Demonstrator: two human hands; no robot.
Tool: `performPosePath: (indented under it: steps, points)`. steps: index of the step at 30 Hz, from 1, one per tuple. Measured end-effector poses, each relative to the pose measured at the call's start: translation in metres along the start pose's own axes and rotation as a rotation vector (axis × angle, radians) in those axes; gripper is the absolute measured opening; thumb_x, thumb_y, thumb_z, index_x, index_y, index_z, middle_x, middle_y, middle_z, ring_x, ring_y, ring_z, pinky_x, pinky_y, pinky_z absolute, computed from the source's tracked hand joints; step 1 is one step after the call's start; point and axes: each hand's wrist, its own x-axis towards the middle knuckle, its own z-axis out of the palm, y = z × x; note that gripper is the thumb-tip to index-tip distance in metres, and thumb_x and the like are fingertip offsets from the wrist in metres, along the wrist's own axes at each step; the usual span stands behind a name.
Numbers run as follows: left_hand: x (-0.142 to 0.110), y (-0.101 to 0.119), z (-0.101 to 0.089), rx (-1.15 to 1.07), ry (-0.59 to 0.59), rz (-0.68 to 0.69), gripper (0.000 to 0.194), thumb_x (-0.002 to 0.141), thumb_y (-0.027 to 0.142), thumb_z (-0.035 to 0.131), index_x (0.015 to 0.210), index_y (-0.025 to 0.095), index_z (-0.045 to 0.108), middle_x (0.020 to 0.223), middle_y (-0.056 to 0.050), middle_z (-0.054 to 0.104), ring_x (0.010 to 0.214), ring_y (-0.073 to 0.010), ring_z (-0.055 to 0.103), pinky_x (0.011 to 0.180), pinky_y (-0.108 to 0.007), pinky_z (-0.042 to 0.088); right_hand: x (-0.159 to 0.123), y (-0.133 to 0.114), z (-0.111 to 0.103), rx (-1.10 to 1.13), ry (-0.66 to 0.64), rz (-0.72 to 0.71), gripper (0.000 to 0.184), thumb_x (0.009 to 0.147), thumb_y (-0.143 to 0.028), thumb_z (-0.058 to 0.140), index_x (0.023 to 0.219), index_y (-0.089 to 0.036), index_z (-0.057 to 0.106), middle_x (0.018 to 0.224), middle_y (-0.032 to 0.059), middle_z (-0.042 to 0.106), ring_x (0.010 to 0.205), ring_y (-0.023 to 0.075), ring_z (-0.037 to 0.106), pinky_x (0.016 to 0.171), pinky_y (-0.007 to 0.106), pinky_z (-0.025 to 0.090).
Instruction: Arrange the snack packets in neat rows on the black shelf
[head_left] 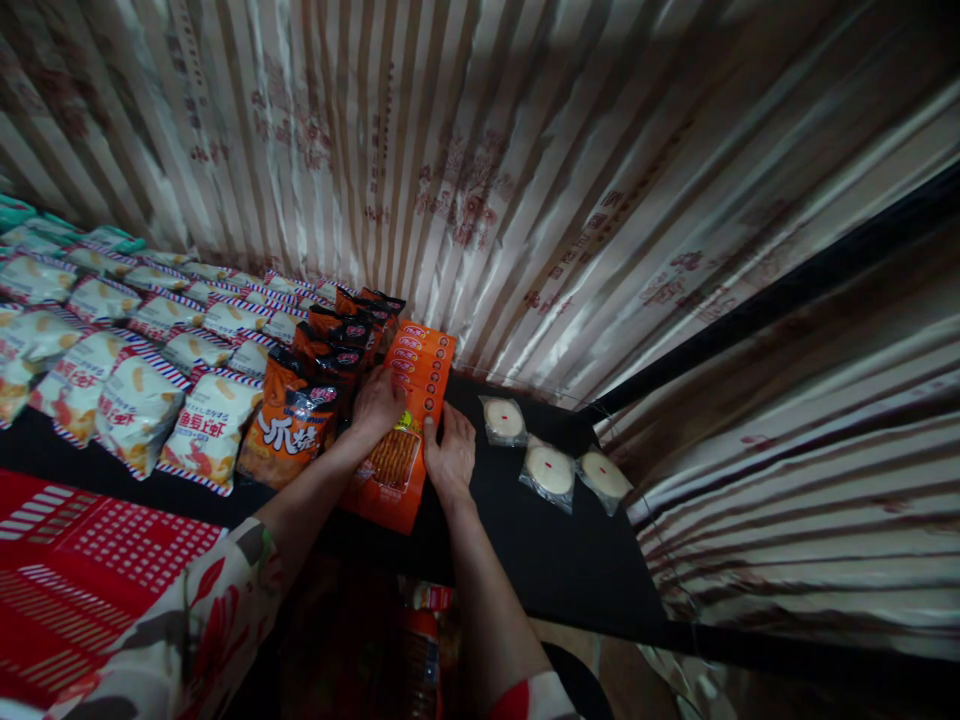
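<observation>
While L hand (pixel 379 405) presses flat-ish, fingers loosely bent, on the orange snack pkts (pixel 390 470), R hand (pixel 451 452), open, steadies their edge beside the black tabletop (pixel 525 550).

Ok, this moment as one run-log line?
left hand: on orange packets | right hand: at their right edge | left side: white snack bags | right side: three wrapped discs

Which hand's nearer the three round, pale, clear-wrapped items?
Right. The right hand is left of the items, at the right edge of the flat orange plastic pack; the left hand is farther left, on it.
</observation>
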Motion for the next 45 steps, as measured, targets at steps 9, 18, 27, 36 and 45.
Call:
performPosePath:
  steps: [9, 18, 27, 36, 45]
  points:
    - [-0.004, 0.008, -0.006, 0.048, -0.012, -0.038, 0.033, 0.083, 0.017, 0.043, 0.113, 0.011, 0.056, 0.123, -0.014, 0.055, 0.114, -0.0228, 0.052, 0.099, -0.033, 0.042, 0.000, 0.001, 0.002, -0.025, -0.003, -0.007, 0.049, 0.090, -0.040, 0.037, 0.127, -0.012, 0.051, 0.126, 0.0129, 0.055, 0.121, 0.0241, 0.042, 0.100, 0.039, 0.032]
    - [-0.010, 0.005, 0.002, 0.159, 0.017, 0.042, 0.036, 0.084, 0.020, 0.042, 0.117, 0.012, 0.054, 0.138, -0.013, 0.044, 0.129, -0.0283, 0.037, 0.106, -0.041, 0.032, 0.000, 0.002, 0.003, -0.021, 0.003, -0.013, 0.049, 0.089, -0.041, 0.038, 0.127, -0.014, 0.051, 0.127, 0.0122, 0.054, 0.121, 0.0248, 0.042, 0.100, 0.040, 0.032]
    - [-0.030, 0.021, -0.006, 0.225, -0.130, 0.386, 0.037, 0.084, 0.019, 0.042, 0.119, 0.019, 0.056, 0.145, -0.005, 0.036, 0.139, -0.0255, 0.013, 0.112, -0.045, 0.019, 0.000, 0.000, 0.000, -0.018, -0.017, -0.009, 0.049, 0.089, -0.039, 0.038, 0.128, -0.012, 0.050, 0.128, 0.0129, 0.053, 0.121, 0.0243, 0.042, 0.101, 0.039, 0.031]
    - [-0.047, 0.015, -0.003, 0.272, -0.224, 0.263, 0.044, 0.090, 0.033, 0.038, 0.133, 0.027, 0.045, 0.145, -0.006, 0.037, 0.137, -0.0321, 0.018, 0.109, -0.057, 0.012, -0.001, -0.001, 0.001, -0.033, -0.018, 0.006, 0.047, 0.088, -0.037, 0.041, 0.127, -0.013, 0.051, 0.129, 0.0126, 0.052, 0.121, 0.0256, 0.040, 0.101, 0.040, 0.032]
    - [-0.045, 0.013, -0.004, 0.318, -0.315, 0.222, 0.048, 0.092, 0.040, 0.029, 0.138, 0.033, 0.035, 0.150, -0.002, 0.026, 0.138, -0.0341, 0.014, 0.105, -0.060, 0.018, -0.001, -0.005, -0.002, -0.049, -0.042, 0.029, 0.046, 0.088, -0.035, 0.041, 0.128, -0.013, 0.051, 0.130, 0.0118, 0.052, 0.122, 0.0257, 0.039, 0.102, 0.040, 0.031]
